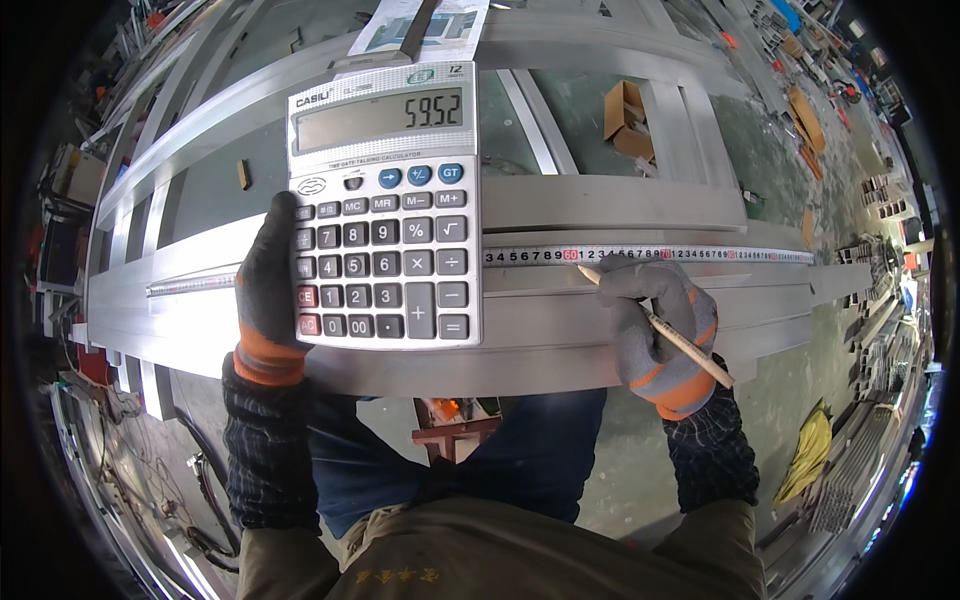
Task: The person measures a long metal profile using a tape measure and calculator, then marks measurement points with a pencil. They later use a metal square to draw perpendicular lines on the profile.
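My left hand (268, 285), in a grey glove with an orange cuff, grips the left edge of a large silver desk calculator (400, 265). Digits show on its display, and it faces me. A pencil (690, 350) is pinched in my gloved right hand (662, 320), with its sharpened tip pointing up and left. That tip is beside a steel tape measure (740, 256), which lies stretched along the silver metal profiles (560, 350). The calculator hides the middle of the tape; its left part (195, 285) comes out beyond my left hand.
Silver metal frames (590, 50) spread across the far side. A printed sheet (385, 30) lies at the top under a dark flat bar (418, 30). Beyond the profiles sits an open cardboard box (627, 120). A yellow bag (805, 455) and stacked bars (860, 440) lie at right.
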A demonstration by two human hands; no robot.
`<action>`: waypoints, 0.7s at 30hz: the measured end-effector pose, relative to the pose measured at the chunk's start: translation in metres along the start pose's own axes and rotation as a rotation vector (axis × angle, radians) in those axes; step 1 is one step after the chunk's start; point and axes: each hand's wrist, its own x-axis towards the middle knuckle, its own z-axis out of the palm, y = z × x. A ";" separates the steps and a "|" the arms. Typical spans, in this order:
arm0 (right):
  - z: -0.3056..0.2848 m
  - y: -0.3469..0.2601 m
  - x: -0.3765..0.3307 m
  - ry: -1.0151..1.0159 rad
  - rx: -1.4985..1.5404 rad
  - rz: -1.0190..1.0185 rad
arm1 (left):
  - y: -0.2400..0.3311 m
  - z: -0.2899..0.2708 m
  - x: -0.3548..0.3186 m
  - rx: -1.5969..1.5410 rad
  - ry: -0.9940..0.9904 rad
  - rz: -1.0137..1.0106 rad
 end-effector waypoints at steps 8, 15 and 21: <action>0.006 0.007 0.002 0.012 -0.047 -0.176 | 0.005 0.011 -0.005 -0.018 -0.060 0.097; 0.009 0.006 0.005 -0.020 0.024 -0.175 | 0.001 0.008 -0.005 0.064 -0.047 0.134; 0.011 0.006 0.004 -0.089 0.150 -0.143 | -0.001 0.003 -0.001 -0.063 -0.065 0.048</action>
